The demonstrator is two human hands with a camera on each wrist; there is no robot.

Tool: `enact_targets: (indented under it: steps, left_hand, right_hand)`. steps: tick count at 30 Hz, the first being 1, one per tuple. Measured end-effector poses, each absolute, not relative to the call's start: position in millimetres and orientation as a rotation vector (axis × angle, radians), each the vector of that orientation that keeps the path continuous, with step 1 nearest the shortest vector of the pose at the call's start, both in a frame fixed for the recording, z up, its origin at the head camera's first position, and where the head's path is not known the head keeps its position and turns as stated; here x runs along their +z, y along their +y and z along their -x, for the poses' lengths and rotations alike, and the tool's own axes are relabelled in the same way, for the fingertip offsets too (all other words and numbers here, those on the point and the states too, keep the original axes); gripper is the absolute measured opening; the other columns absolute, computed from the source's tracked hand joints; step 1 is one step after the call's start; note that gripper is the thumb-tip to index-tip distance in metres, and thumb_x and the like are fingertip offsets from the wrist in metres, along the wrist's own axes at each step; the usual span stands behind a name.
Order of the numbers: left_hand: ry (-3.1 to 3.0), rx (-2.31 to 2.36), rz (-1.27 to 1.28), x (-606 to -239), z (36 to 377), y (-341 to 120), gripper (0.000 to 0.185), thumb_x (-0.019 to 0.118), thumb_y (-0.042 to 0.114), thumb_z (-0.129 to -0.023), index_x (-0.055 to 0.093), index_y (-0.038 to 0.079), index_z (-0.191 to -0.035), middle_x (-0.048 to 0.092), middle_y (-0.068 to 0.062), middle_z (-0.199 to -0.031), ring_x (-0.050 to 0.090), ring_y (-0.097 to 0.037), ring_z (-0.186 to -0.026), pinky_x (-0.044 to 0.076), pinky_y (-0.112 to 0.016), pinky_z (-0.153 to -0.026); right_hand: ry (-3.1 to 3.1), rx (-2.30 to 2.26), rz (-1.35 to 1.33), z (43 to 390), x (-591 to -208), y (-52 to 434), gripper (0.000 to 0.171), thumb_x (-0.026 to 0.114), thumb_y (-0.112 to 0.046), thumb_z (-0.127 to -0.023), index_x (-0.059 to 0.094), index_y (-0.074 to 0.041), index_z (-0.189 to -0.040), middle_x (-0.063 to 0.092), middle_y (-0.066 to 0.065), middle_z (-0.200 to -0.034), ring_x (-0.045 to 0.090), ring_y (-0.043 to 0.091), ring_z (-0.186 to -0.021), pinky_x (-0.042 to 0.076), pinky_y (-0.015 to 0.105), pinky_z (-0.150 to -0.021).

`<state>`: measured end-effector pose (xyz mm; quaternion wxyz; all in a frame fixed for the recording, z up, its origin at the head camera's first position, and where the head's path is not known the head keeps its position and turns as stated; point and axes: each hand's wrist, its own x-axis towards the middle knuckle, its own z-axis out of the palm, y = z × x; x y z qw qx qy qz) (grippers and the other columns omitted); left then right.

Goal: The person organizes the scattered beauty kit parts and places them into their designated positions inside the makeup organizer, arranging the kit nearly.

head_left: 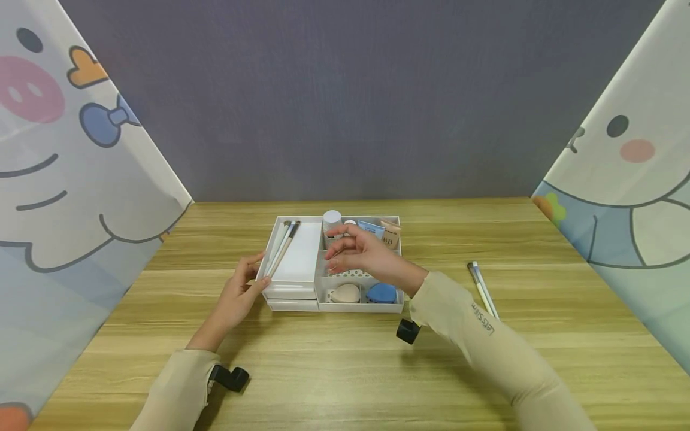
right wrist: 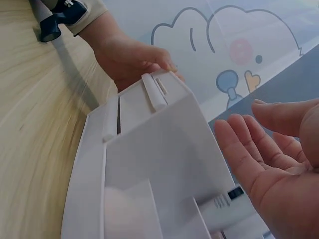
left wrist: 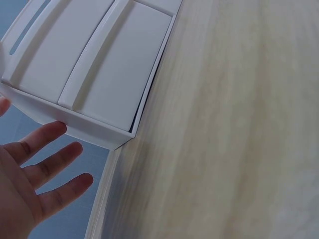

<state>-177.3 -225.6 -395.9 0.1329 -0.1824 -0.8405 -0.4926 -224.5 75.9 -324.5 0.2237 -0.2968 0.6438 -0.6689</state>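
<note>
A white cosmetics organizer stands in the middle of the wooden table. My left hand touches its left side, thumb near the front corner; in the left wrist view the fingers are spread beside the drawers. Three makeup brushes lie in the slot along the left of its top. Above the right-hand compartments hovers my right hand, fingers loosely bent and holding nothing. Behind it stand a white bottle, a blue tube and a beige BB tube. A beige sponge and a blue sponge occupy the front compartments.
Two more brushes lie on the table to the right, partly behind the right sleeve. A dark grey wall rises at the table's back edge, with cartoon-printed panels on both sides.
</note>
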Motion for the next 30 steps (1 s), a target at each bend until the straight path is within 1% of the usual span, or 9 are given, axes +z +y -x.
enact_targets:
  steps: [3, 6, 8, 11, 13, 16, 21, 26, 30]
  left_hand:
    - [-2.440, -1.428, 0.528, -396, 177, -226, 0.047, 0.057, -0.002, -0.096, 0.042, 0.002, -0.140, 0.064, -0.018, -0.100, 0.058, -0.005, -0.090, 0.053, -0.024, -0.072]
    - [-2.439, -1.426, 0.529, -396, 177, -226, 0.047, 0.057, -0.002, -0.096, 0.042, 0.002, -0.140, 0.064, -0.018, -0.100, 0.058, -0.004, -0.090, 0.053, -0.024, -0.072]
    - [-2.435, -1.427, 0.531, -396, 177, -226, 0.046, 0.057, -0.003, -0.096, 0.043, 0.002, -0.140, 0.064, -0.018, -0.100, 0.057, -0.004, -0.090, 0.053, -0.024, -0.072]
    - [-2.430, -1.435, 0.536, -396, 176, -226, 0.046, 0.057, -0.003, -0.096, 0.043, 0.002, -0.140, 0.064, -0.018, -0.099, 0.057, -0.004, -0.090, 0.053, -0.024, -0.072]
    - [-2.429, -1.441, 0.538, -396, 176, -226, 0.046, 0.057, -0.003, -0.096, 0.042, 0.002, -0.140, 0.064, -0.019, -0.100, 0.057, -0.004, -0.090, 0.053, -0.024, -0.072]
    - [-2.428, -1.446, 0.542, -396, 176, -226, 0.047, 0.057, -0.003, -0.097, 0.042, 0.001, -0.141, 0.064, -0.019, -0.100, 0.057, -0.004, -0.090, 0.053, -0.023, -0.072]
    - [-2.427, -1.449, 0.542, -397, 177, -226, 0.047, 0.057, -0.003, -0.097, 0.042, 0.002, -0.141, 0.064, -0.019, -0.101, 0.057, -0.004, -0.091, 0.053, -0.023, -0.072]
    - [-2.436, -1.445, 0.530, -397, 177, -226, 0.047, 0.056, -0.002, -0.097, 0.042, 0.002, -0.141, 0.064, -0.019, -0.102, 0.057, -0.004, -0.091, 0.053, -0.023, -0.072]
    - [-2.433, -1.442, 0.532, -397, 177, -226, 0.047, 0.057, -0.003, -0.096, 0.042, 0.002, -0.140, 0.064, -0.021, -0.102, 0.057, -0.004, -0.091, 0.053, -0.024, -0.072]
  right_hand:
    - [1.777, -1.856, 0.817, 224, -328, 83, 0.053, 0.054, 0.010, -0.096, 0.032, 0.009, -0.145, 0.062, 0.018, -0.109, 0.062, 0.046, -0.102, 0.049, 0.059, -0.092]
    - [1.795, -1.861, 0.822, 223, -332, 90, 0.053, 0.054, 0.012, -0.095, 0.032, 0.011, -0.144, 0.063, 0.014, -0.107, 0.065, 0.037, -0.096, 0.051, 0.057, -0.091]
    - [1.811, -1.857, 0.826, 222, -333, 95, 0.053, 0.054, 0.013, -0.094, 0.032, 0.013, -0.142, 0.063, 0.014, -0.106, 0.066, 0.031, -0.093, 0.054, 0.052, -0.088]
    - [1.827, -1.851, 0.825, 221, -336, 102, 0.053, 0.054, 0.014, -0.093, 0.031, 0.014, -0.141, 0.062, 0.022, -0.108, 0.066, 0.026, -0.091, 0.056, 0.046, -0.085]
    - [1.840, -1.845, 0.810, 220, -338, 107, 0.053, 0.055, 0.014, -0.093, 0.032, 0.014, -0.141, 0.059, 0.030, -0.110, 0.066, 0.028, -0.091, 0.057, 0.044, -0.084]
    - [1.855, -1.840, 0.791, 219, -343, 117, 0.054, 0.055, 0.016, -0.091, 0.032, 0.015, -0.140, 0.058, 0.031, -0.109, 0.066, 0.029, -0.090, 0.057, 0.047, -0.083]
    - [1.868, -1.838, 0.775, 217, -345, 137, 0.054, 0.056, 0.015, -0.092, 0.030, 0.018, -0.139, 0.062, 0.020, -0.105, 0.067, 0.023, -0.088, 0.057, 0.048, -0.083]
    - [1.906, -1.812, 0.725, 214, -348, 153, 0.054, 0.057, 0.014, -0.092, 0.031, 0.018, -0.140, 0.063, 0.011, -0.103, 0.067, 0.020, -0.088, 0.057, 0.039, -0.082]
    - [1.948, -1.787, 0.691, 212, -351, 166, 0.057, 0.059, 0.013, -0.091, 0.031, 0.018, -0.140, 0.062, 0.016, -0.104, 0.067, 0.020, -0.088, 0.057, 0.036, -0.083]
